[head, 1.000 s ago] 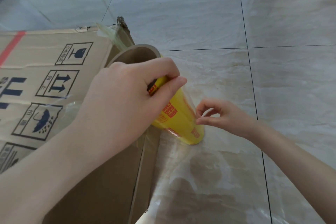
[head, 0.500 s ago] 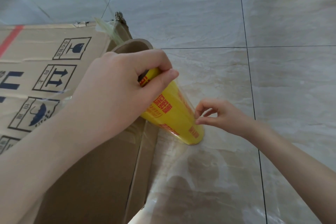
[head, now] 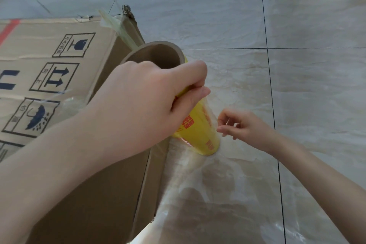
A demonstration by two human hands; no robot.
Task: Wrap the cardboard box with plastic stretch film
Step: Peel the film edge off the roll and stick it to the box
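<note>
**Head view: risk of slack and bunching**

The matte cardboard box (head: 59, 69) fills the left of the frame, its upper corner torn. Glossy, wrinkled film (head: 198, 194) trails lower centre; slack there could rope. My left hand (head: 150, 101) grips the yellow, tube-cored roll (head: 200, 132) at centre. My right hand (head: 244, 128) curls beside its foot; pinching film or not, I cannot tell.

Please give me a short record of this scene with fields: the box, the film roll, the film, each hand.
box: cardboard box, handling symbols printed on top, lying on the tiled floor
roll: stretch film roll, yellow label, open brown core end up, beside the box's corner
film: clear sheet spreads from the roll along the box's side
left hand: grips the roll's upper part
right hand: fingers loosely curled by the roll's lower part; whether it pinches film is unclear
</note>
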